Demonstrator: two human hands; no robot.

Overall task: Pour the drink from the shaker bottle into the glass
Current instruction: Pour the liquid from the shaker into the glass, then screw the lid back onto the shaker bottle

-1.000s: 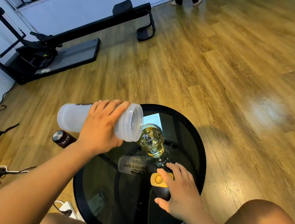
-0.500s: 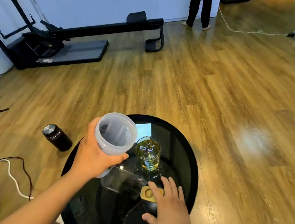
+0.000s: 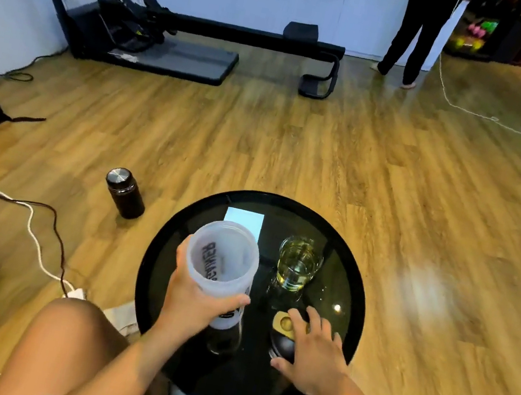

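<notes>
My left hand (image 3: 195, 304) grips a translucent white shaker bottle (image 3: 223, 260) with black lettering. It stands upright on or just above the left side of the round black glass table (image 3: 348, 324), its mouth open and no drink visible inside. To its right stands a clear glass (image 3: 298, 264) holding yellow-green drink. My right hand (image 3: 312, 349) lies flat with fingers spread over a black lid (image 3: 283, 347) with a yellow flip tab (image 3: 282, 322), in front of the glass.
A dark flask (image 3: 124, 193) stands on the wooden floor left of the table. Cables and a power strip (image 3: 75, 293) lie at the left. A black exercise machine (image 3: 175, 39) is at the back. A person (image 3: 415, 33) stands far off. My knees flank the table.
The shaker bottle went from lying tilted with its mouth over the glass to upright, lowered onto the table's left side. My right hand stayed on the lid. The camera tilted up.
</notes>
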